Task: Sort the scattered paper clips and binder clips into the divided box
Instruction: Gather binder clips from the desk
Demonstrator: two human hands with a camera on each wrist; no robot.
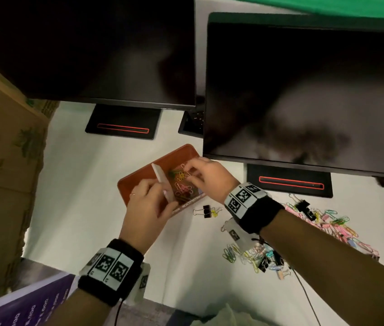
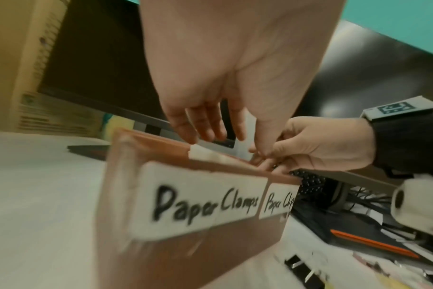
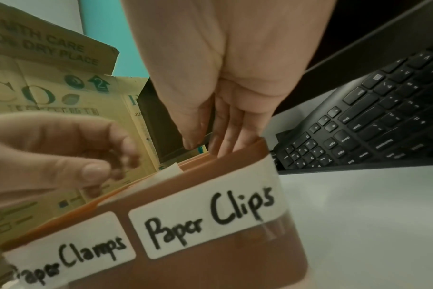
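On the white table (image 1: pixel 87 208), below two dark monitors (image 1: pixel 303 90), I am watching a person sorting clips. A brown divided box (image 1: pixel 139 177) is sitting near the middle, labelled "Paper Clamps" (image 2: pixel 205 203) on its left half and "Paper Clips" (image 3: pixel 208 217) on its right, with a white divider (image 1: pixel 160 177) between them. Coloured paper clips (image 1: pixel 181 182) are already lying in the right compartment. The loose pile of clips (image 1: pixel 327 222) is spreading over the table to the right, well apart from the box, and one black binder clip (image 1: pixel 207 211) is lying just beside the box's near edge.

The right hand (image 1: pixel 206 177) is hovering over the paper-clip compartment, fingers curled downward; I cannot tell whether it is pinching anything. The left hand (image 1: pixel 146 205) is reaching over the box at the divider, fingers loosely bent, apparently holding nothing.

I judge the paper clips light, thin and slippery, best pinched at one loop. Binder clips are stiffer and heavier; taking them by the black body should be surest.
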